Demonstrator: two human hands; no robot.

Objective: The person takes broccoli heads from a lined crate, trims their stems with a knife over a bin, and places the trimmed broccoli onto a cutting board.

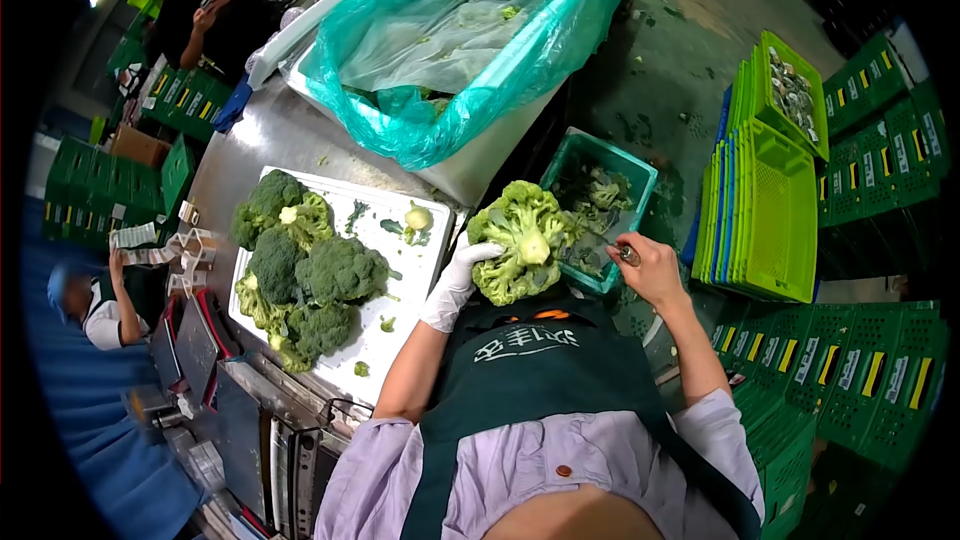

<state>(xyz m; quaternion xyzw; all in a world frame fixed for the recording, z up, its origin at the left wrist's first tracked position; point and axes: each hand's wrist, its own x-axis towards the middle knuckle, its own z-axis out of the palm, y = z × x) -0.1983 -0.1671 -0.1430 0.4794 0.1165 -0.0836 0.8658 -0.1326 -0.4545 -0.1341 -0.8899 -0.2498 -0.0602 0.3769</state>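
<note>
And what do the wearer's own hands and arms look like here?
The left hand wears a white glove reaching the wrist; the right hand is bare. Pale lilac sleeves end well above the wrists, with no markings visible on them.

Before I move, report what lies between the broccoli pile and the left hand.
Head view: a strip of white tray with small green scraps separates the broccoli pile from the left hand.

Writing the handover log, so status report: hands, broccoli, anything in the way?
Gloved left hand gripping broccoli head, stem facing camera. Bare right hand closed on a handled tool. No obstruction seen between them; teal bin sits beyond.
</note>
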